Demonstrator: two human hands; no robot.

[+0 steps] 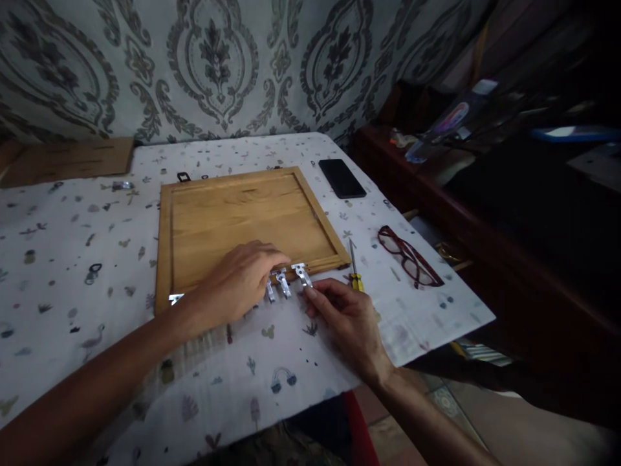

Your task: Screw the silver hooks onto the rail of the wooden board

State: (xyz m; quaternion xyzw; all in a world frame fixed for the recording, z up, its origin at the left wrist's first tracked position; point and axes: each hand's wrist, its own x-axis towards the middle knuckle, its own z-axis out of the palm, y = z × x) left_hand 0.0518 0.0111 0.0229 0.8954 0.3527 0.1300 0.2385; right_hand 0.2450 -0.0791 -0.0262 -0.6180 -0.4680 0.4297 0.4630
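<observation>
A framed wooden panel [242, 213] lies flat on the table. Along its near edge sit several shiny metal brackets, one of them a T-shaped metal bracket [282, 283] in the middle. My left hand [245, 278] rests over that edge, its fingers stretched to the right and apart from the thumb; some fingertips are hidden. My right hand [347, 317] pinches the near end of the rightmost metal bracket [301, 274] between thumb and finger. Another metal piece [175, 298] shows at the panel's near left corner, beside my left forearm.
A screwdriver with a yellow handle [356, 281] lies right of the panel. Farther right are red-framed glasses [410, 255], and behind them a black phone [342, 178]. Cardboard [72, 158] lies at the back left of the patterned tablecloth [97, 239]. A plastic bottle [449, 123] lies on dark furniture.
</observation>
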